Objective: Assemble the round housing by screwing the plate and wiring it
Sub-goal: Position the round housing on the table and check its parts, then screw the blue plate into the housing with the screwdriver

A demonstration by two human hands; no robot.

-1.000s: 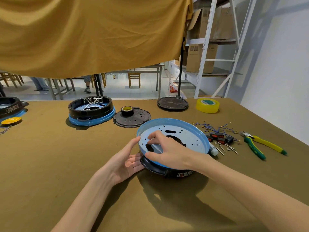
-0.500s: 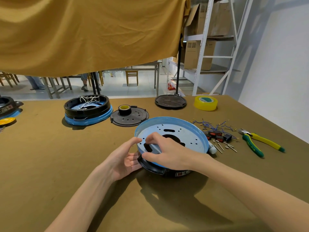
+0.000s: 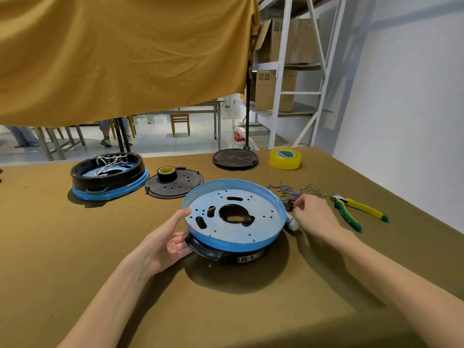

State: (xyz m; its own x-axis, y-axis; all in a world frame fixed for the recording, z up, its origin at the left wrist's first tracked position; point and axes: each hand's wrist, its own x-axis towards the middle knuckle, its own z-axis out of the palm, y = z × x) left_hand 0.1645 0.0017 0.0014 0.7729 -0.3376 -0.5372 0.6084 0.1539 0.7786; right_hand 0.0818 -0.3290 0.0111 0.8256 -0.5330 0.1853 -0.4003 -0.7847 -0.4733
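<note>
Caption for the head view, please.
Left hand steadies the blue housing; right hand reaches into the small parts beside it.

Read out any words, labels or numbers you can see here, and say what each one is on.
None can be read.
Sticker on the black round housing: too blurred.
Green print inside the yellow tape roll: too small.
Marks on the stacked cardboard boxes: too blurred.
Lettering on the green-handled pliers: too small.

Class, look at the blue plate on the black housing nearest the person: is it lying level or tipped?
Tipped. The blue plate sits higher at its far rim than its near rim on the black housing.
</note>
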